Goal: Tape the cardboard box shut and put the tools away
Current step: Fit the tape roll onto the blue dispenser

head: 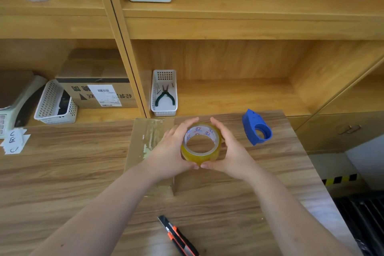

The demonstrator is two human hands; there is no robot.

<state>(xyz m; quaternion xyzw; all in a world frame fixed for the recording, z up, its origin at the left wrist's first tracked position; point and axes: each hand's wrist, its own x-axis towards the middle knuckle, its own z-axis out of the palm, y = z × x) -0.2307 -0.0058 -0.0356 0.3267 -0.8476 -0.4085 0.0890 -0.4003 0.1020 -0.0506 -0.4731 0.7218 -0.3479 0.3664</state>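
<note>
A roll of clear yellowish tape [201, 154] is held between both hands above the table's middle. My left hand [172, 151] cups its left side and my right hand [230, 151] its right side, thumbs meeting at the near edge. Under my left hand lies a flat cardboard box [143, 143] with old tape along its top. A blue tape dispenser [256, 128] stands on the table to the right of the roll. An orange and black utility knife [177, 237] lies near the table's front edge.
The wooden table [62, 172] stands against wooden shelves. A white basket [164, 110] with green-handled pliers sits on the shelf behind the box. Another white basket [55, 108], a labelled carton [97, 93] and a scale [12, 97] are on the left shelf. Paper slips [14, 141] lie far left.
</note>
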